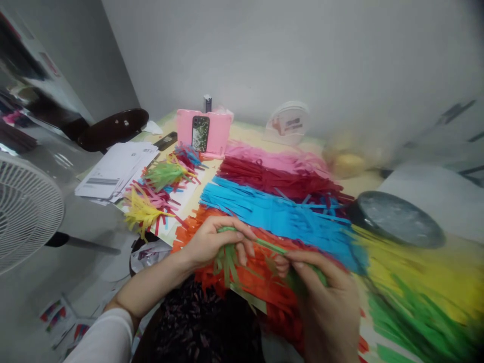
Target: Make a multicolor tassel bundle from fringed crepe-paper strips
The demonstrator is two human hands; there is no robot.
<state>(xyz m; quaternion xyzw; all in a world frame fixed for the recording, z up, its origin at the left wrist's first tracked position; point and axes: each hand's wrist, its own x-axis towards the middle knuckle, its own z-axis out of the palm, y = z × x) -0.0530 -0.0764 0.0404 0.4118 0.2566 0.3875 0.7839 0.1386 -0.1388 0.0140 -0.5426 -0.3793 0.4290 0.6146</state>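
Between my two hands stretches a green fringed paper strip (270, 246), twisted narrow in its middle. My left hand (223, 239) is closed around one end, and green fringes hang below its fingers. The other end is pinched in my right hand (319, 282), where a blurred green part shows beside the fingers. Under both hands lies orange fringed paper (242, 275). Just beyond it are stacks of blue fringed paper (260, 204), dark red fringed paper (260, 174) and pink fringed paper (276, 157).
Finished-looking multicoloured tassels (149, 206) lie left, near a stack of printed sheets (113, 171). A phone (200, 133) leans on a pink holder (221, 131). At right are a dark round container (401, 219), yellow fringes (423, 272) and green fringes (416, 317). A fan (26, 212) stands left.
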